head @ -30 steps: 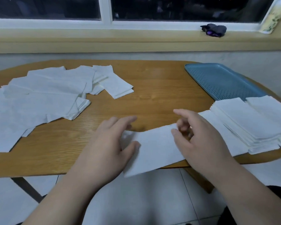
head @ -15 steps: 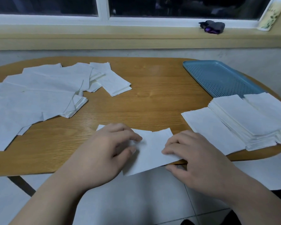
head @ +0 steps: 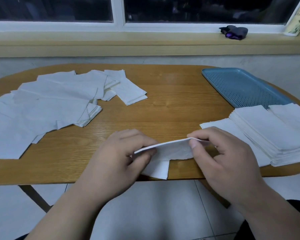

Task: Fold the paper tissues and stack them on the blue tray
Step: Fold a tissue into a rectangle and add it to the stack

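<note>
A white paper tissue (head: 171, 150) is doubled over near the table's front edge, its fold raised. My left hand (head: 121, 158) pinches its left end and my right hand (head: 220, 156) pinches its right end between thumb and fingers. A lower flap of the tissue hangs down to the table edge. The blue perforated tray (head: 241, 87) lies at the back right with nothing on its visible part. A pile of folded tissues (head: 270, 134) sits just in front of the tray, overlapping its near end. Loose unfolded tissues (head: 47, 104) cover the table's left side.
The wooden oval table (head: 171, 108) has bare wood in the middle. One single tissue (head: 222, 125) lies flat by the pile's left side. A dark purple cloth (head: 234, 32) sits on the window sill behind. White floor tiles show below the table edge.
The tissue lay flat under both hands half a second ago. Now both hands have lifted its far half and brought it over toward me, so the tissue is doubled.
</note>
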Demonstrator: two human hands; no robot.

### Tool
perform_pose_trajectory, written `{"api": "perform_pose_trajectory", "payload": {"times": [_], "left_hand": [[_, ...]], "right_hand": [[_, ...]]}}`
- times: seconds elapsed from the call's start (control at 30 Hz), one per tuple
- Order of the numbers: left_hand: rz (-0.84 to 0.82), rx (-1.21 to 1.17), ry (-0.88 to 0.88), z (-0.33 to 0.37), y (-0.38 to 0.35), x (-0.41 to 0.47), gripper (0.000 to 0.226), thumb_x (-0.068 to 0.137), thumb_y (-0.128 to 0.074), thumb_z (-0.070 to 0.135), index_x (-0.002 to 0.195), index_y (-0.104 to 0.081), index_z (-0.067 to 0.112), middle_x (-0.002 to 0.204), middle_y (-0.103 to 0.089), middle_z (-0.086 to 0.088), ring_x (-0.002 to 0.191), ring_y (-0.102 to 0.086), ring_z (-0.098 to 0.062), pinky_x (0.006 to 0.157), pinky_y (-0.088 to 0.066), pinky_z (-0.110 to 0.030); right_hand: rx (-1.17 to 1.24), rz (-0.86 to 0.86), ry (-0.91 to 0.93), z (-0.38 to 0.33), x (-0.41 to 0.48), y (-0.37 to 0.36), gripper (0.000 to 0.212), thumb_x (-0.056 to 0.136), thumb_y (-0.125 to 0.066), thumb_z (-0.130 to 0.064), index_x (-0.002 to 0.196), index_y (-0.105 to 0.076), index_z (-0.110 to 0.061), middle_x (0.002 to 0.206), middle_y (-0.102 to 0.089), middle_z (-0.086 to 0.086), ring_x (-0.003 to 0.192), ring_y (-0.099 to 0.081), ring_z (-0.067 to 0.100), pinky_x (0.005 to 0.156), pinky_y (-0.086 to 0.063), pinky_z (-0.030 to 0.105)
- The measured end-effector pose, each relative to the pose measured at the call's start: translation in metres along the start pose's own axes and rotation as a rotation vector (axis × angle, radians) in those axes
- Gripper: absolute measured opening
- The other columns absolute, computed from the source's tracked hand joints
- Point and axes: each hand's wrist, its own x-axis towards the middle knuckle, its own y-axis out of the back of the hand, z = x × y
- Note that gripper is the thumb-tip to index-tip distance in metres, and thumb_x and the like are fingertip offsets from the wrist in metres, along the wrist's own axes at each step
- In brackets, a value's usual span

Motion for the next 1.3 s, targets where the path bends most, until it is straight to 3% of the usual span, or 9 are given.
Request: {"api": "perform_pose_trajectory", "payload": {"times": [0.07, 0.13, 0.27, 0.43, 0.53, 0.67, 0.83, 1.17, 1.3], "left_hand": [[0.089, -0.043, 0.072, 0.005, 0.005, 0.001, 0.018, 0.088, -0.065, 0.019, 0.088, -0.072, 0.036, 0.085, -0.066, 0.016, 0.083, -0.063, -0.005, 0.07, -0.044, -0.014], [0.151, -0.162, 0.195, 0.007, 0.012, 0.0, 0.018, 0.085, -0.066, 0.023, 0.084, -0.073, 0.04, 0.084, -0.069, 0.016, 0.08, -0.064, -0.005, 0.067, -0.041, -0.01], [0.191, -0.412, 0.449, 0.001, 0.024, 0.0, 0.014, 0.086, -0.074, 0.028, 0.09, -0.074, 0.041, 0.087, -0.076, 0.014, 0.081, -0.071, -0.006, 0.076, -0.054, -0.032], [0.123, -0.225, 0.594, -0.015, 0.028, 0.004, 0.015, 0.09, -0.069, 0.028, 0.096, -0.069, 0.041, 0.086, -0.072, 0.026, 0.078, -0.068, 0.005, 0.072, -0.05, -0.027], [0.071, -0.118, 0.658, -0.028, 0.028, 0.004, 0.024, 0.089, -0.068, 0.039, 0.108, -0.06, 0.051, 0.079, -0.068, 0.018, 0.074, -0.062, 0.006, 0.06, -0.043, -0.011], [-0.069, 0.004, 0.649, -0.036, 0.033, 0.001, 0.053, 0.091, -0.065, 0.044, 0.135, -0.043, 0.062, 0.072, -0.058, 0.014, 0.073, -0.055, 0.003, 0.057, -0.039, -0.015], [-0.096, -0.001, 0.619, -0.048, 0.038, -0.005, 0.022, 0.091, -0.064, 0.041, 0.108, -0.068, 0.056, 0.091, -0.062, 0.042, 0.097, -0.054, 0.018, 0.073, -0.037, -0.005], [-0.136, 0.122, 0.542, -0.065, 0.036, -0.005, 0.008, 0.088, -0.069, 0.042, 0.093, -0.074, 0.047, 0.09, -0.065, 0.03, 0.093, -0.056, 0.011, 0.069, -0.037, -0.006], [-0.183, 0.175, 0.495, -0.065, 0.036, -0.007, 0.012, 0.087, -0.071, 0.041, 0.098, -0.076, 0.043, 0.09, -0.064, 0.025, 0.096, -0.053, 0.01, 0.07, -0.035, -0.005]], "right_hand": [[0.047, 0.043, -0.006, -0.009, 0.004, 0.0, 0.012, 0.089, -0.064, -0.02, 0.09, -0.071, -0.03, 0.096, -0.065, -0.017, 0.087, -0.061, -0.002, 0.071, -0.04, 0.002], [0.188, 0.026, -0.105, -0.016, 0.006, -0.001, 0.013, 0.087, -0.064, -0.028, 0.089, -0.07, -0.04, 0.089, -0.069, -0.015, 0.076, -0.064, 0.004, 0.064, -0.046, 0.009], [0.348, -0.105, -0.291, -0.025, 0.009, -0.011, 0.017, 0.091, -0.067, -0.035, 0.102, -0.065, -0.048, 0.082, -0.072, -0.01, 0.065, -0.065, 0.018, 0.063, -0.056, 0.038], [0.236, -0.273, -0.362, -0.023, 0.015, -0.034, 0.009, 0.095, -0.06, -0.038, 0.101, -0.06, -0.044, 0.056, -0.054, -0.015, 0.052, -0.051, 0.003, 0.051, -0.041, 0.02], [0.206, -0.3, -0.371, -0.022, 0.018, -0.041, 0.004, 0.096, -0.058, -0.039, 0.097, -0.061, -0.041, 0.057, -0.05, -0.015, 0.052, -0.049, 0.002, 0.051, -0.038, 0.015], [0.182, -0.323, -0.361, -0.021, 0.019, -0.048, 0.013, 0.095, -0.061, -0.036, 0.084, -0.066, -0.037, 0.057, -0.05, -0.011, 0.053, -0.047, 0.004, 0.054, -0.038, 0.02], [0.105, -0.351, -0.331, -0.016, 0.016, -0.052, 0.014, 0.094, -0.062, -0.027, 0.09, -0.07, -0.037, 0.069, -0.054, -0.028, 0.067, -0.052, 0.0, 0.059, -0.039, 0.012], [-0.061, -0.36, -0.223, -0.006, 0.014, -0.065, 0.022, 0.093, -0.058, -0.023, 0.106, -0.073, -0.033, 0.088, -0.053, -0.029, 0.089, -0.049, -0.002, 0.068, -0.035, 0.009], [-0.152, -0.375, -0.156, -0.006, 0.014, -0.066, 0.027, 0.094, -0.054, -0.021, 0.111, -0.073, -0.03, 0.081, -0.048, -0.023, 0.093, -0.046, 0.002, 0.081, -0.038, 0.023]]}}
